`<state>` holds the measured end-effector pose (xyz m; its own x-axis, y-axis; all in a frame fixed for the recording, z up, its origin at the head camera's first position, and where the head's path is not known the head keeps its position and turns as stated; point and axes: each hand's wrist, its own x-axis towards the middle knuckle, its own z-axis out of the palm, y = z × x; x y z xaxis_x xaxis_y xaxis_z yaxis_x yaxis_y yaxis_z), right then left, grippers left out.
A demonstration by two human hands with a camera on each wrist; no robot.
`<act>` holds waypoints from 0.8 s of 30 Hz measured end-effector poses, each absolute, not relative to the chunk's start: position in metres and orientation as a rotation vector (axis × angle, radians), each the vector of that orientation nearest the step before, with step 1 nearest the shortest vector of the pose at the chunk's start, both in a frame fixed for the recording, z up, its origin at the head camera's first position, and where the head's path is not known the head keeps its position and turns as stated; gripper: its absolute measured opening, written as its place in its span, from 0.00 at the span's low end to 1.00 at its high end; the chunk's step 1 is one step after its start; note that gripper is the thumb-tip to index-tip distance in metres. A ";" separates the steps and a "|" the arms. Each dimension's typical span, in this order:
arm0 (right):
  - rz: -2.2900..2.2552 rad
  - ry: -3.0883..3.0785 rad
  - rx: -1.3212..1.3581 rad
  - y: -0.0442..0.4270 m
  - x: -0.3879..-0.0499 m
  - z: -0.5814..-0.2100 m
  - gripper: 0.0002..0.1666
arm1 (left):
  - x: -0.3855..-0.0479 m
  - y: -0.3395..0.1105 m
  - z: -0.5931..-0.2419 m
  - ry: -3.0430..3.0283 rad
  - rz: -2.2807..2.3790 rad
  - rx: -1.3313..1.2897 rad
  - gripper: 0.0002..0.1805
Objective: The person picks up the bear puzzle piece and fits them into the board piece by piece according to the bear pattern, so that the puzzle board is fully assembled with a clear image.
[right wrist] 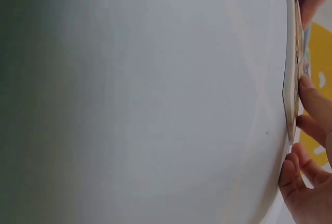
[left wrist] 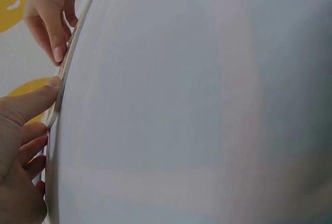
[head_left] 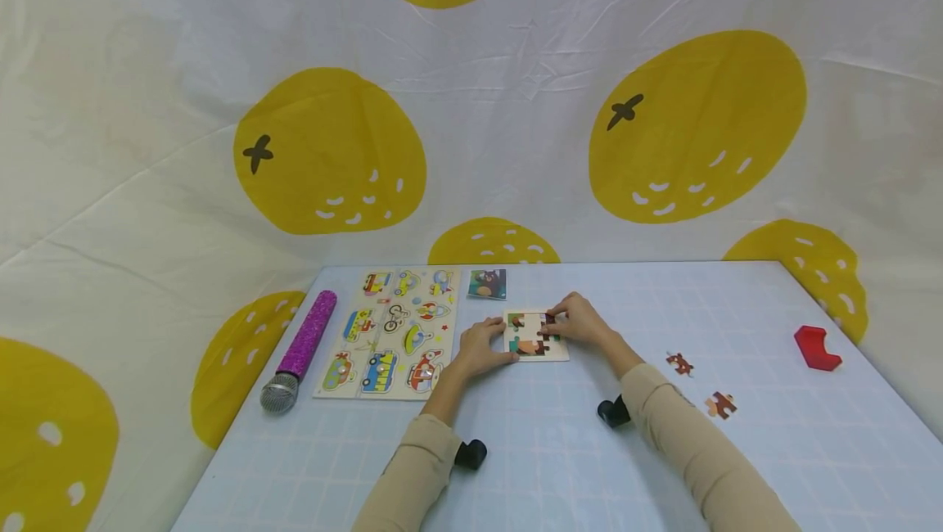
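Note:
A small wooden jigsaw puzzle board point(head_left: 526, 358) with a pale frame lies on the table between the two hands, partly filled with brown, green and peach pieces. My left hand point(head_left: 479, 348) holds the board at its left side, its thumb on the lower left edge and its fingers along the upper left. At the upper right corner, my right hand point(head_left: 582, 321) has thumb and index finger on a dark brown puzzle piece point(head_left: 549, 320), partly covered by the fingers. Both wrist views catch the board only edge-on.
Two loose puzzle pieces, one point(head_left: 680, 364) and another point(head_left: 721, 405), lie to the right. A picture card point(head_left: 487, 284) is behind the board. Leftward are a vehicle peg puzzle point(head_left: 398, 335) and a purple glitter microphone point(head_left: 302, 348). A red notched block point(head_left: 816, 348) sits far right.

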<state>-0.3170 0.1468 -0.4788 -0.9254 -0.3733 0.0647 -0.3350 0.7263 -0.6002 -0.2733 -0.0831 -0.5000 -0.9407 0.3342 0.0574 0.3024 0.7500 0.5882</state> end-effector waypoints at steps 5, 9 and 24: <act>-1.001 2.891 -0.490 0.146 -0.320 -0.480 0.22 | -0.273 -0.084 -0.500 2.890 0.970 0.545 0.37; -1.042 2.911 -0.378 0.144 -0.321 -0.482 0.21 | -0.273 -0.084 -0.500 2.895 0.949 0.543 0.38; -1.093 2.894 -0.318 0.142 -0.319 -0.483 0.31 | -0.274 -0.084 -0.500 2.886 0.962 0.537 0.38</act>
